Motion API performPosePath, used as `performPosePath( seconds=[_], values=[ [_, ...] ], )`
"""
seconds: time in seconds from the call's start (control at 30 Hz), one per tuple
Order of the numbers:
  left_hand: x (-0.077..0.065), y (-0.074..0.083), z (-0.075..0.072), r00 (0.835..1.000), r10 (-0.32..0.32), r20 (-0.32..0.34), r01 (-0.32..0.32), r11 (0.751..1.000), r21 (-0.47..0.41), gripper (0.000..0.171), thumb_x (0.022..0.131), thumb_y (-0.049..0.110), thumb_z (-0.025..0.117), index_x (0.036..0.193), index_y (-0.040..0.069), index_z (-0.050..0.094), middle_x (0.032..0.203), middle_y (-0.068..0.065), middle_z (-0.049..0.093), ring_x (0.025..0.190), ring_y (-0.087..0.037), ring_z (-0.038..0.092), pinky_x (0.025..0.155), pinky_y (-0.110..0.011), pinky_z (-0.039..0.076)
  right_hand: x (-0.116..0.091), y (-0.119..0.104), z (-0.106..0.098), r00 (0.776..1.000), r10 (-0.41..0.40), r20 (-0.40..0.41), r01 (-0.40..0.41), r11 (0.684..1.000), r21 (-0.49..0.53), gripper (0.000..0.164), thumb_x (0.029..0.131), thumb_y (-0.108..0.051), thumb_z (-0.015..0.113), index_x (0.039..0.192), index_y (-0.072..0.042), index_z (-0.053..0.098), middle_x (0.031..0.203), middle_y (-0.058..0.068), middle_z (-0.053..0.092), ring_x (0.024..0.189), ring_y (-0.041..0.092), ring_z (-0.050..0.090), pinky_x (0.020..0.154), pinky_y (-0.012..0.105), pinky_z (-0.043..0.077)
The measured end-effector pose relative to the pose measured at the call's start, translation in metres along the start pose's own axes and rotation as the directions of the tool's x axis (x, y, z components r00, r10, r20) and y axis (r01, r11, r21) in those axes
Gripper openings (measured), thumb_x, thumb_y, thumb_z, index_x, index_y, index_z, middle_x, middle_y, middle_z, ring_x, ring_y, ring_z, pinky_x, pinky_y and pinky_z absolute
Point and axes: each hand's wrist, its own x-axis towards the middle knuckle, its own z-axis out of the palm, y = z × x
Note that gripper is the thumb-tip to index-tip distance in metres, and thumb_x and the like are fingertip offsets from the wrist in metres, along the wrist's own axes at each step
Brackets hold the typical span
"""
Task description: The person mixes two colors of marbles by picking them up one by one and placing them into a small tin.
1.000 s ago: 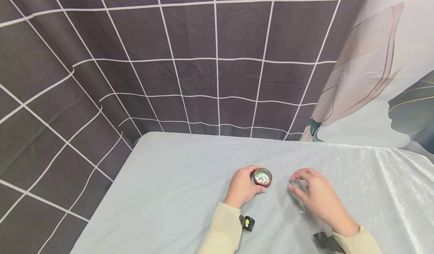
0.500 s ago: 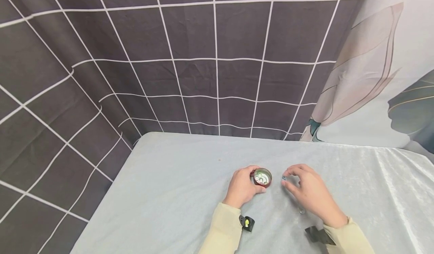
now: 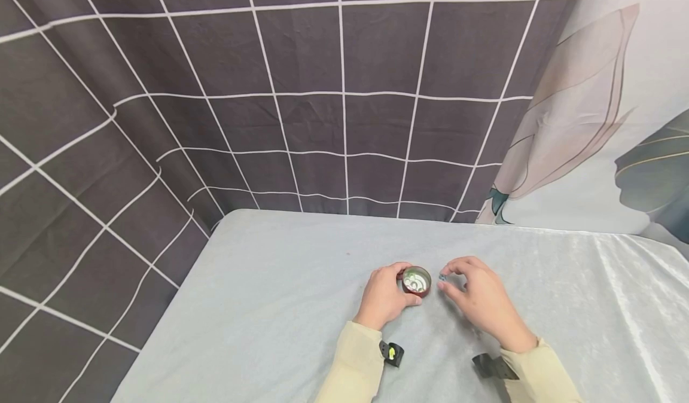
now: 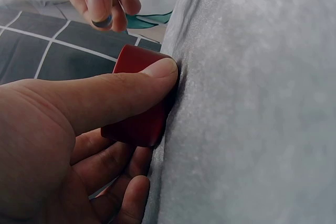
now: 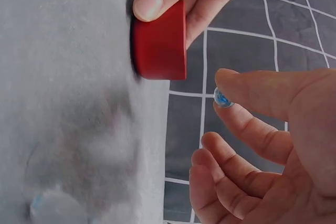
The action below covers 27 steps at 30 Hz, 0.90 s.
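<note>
My left hand [image 3: 381, 295] grips a small round red bowl [image 5: 160, 48] standing on the cloth, thumb on one side and fingers round the other. From the head view, whitish and green rounded shapes show inside it. To its right, my right hand [image 3: 484, 301] pinches a clear glass marble [image 5: 223, 98] with a blue swirl between thumb and index finger. That marble is level with the bowl's rim and a short gap away. In the right wrist view, the other fingers of this hand curl loosely below.
A blurred clear round object [image 5: 56, 207] with a bluish tint lies on the pale grey cloth [image 3: 269, 307] near the right hand. Behind the table hang a dark grid-patterned curtain [image 3: 307, 122] and a light leaf-printed one [image 3: 587, 122].
My right hand has moved left with the marble, closing most of the distance to the bowl. The left hand and the bowl have stayed in place.
</note>
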Motion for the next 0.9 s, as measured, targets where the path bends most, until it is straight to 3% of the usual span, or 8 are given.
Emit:
performPosePath(
  seconds=[0.57,0.9],
  values=[
    [0.002,-0.001,-0.001,1.0,0.022,-0.008,-0.022,1.0,0.009,0.055,0.068,0.016,0.094,0.118,0.014,0.072,0.107,0.004,0.074,0.101,-0.01,0.066,0.092,-0.029,0.051,0.011,-0.002,0.018,1.0,0.025,-0.006,-0.025,0.999,0.036,0.011,0.083,-0.008,0.079,0.091,-0.005,0.072,0.104,0.014,0.067,0.092,0.029,0.063,0.077,0.048,0.051],
    [0.001,-0.001,-0.001,1.0,0.014,-0.002,-0.014,1.0,0.014,0.054,0.069,0.017,0.094,0.118,0.014,0.072,0.107,0.003,0.073,0.101,-0.011,0.065,0.092,-0.029,0.051,0.012,-0.006,0.024,0.999,0.033,0.005,-0.034,0.997,0.066,0.012,0.082,-0.006,0.08,0.09,-0.007,0.072,0.103,0.014,0.067,0.085,0.025,0.061,0.073,0.043,0.051]
  ],
)
